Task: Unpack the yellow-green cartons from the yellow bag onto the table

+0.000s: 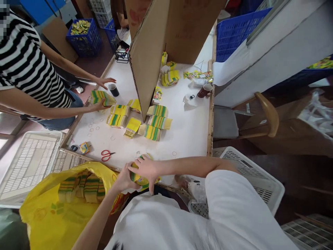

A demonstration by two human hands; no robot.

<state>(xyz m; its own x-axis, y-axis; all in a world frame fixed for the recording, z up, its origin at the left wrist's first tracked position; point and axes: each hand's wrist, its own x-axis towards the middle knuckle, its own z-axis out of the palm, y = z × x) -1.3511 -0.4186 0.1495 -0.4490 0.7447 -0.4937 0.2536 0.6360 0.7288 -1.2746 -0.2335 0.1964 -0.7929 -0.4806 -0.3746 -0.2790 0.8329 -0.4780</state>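
Note:
My left hand and my right hand both grip a small stack of yellow-and-green packets at the near edge of the white table. The fingers of both hands wrap around the stack. Several more banded stacks of the same packets lie spread in the middle of the table. To my left an open yellow plastic bag holds more stacks.
A person in a striped shirt stands at the left, one hand on a packet stack, the other near a black cup. Red scissors lie near me. A tall cardboard sheet stands mid-table. White crates and blue crates surround it.

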